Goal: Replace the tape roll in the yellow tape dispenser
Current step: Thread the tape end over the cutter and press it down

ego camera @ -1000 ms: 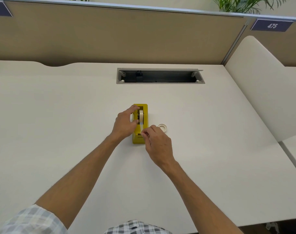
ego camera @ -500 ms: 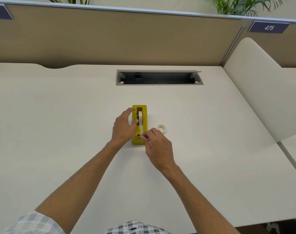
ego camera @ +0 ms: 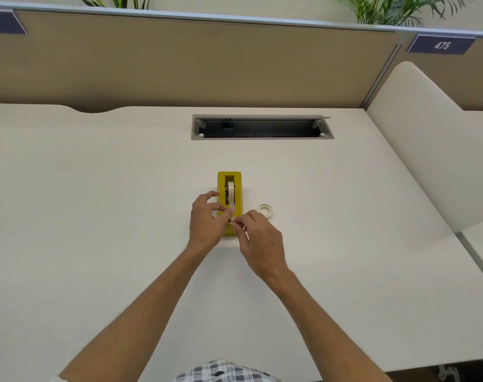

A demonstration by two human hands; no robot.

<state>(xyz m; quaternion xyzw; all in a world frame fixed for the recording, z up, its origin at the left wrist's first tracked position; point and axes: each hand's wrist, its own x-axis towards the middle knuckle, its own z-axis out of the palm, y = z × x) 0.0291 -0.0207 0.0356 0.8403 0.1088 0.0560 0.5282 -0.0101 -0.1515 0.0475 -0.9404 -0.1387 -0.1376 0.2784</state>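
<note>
The yellow tape dispenser [ego camera: 229,180] stands mid-desk with a tape roll [ego camera: 230,190] seated upright in its slot. A clear strip of tape runs from the roll toward the near cutter end. My right hand [ego camera: 259,244] pinches the free end of that strip over the dispenser's near end. My left hand [ego camera: 206,223] is at the dispenser's left side, thumb and fingertips meeting at the strip just beside the right fingers. The dispenser's near end is partly hidden by both hands. A second, flat whitish tape ring [ego camera: 265,210] lies on the desk to the right of the dispenser.
The white desk [ego camera: 97,202] has a rectangular cable cutout [ego camera: 262,127] at the back. A tan partition [ego camera: 179,59] runs behind it. A white curved side divider [ego camera: 427,150] rises on the right. Plants show over the partition.
My left hand has left the roll and come down to the near end, joining the right fingers at the tape strip. The right hand has stayed near the cutter end.
</note>
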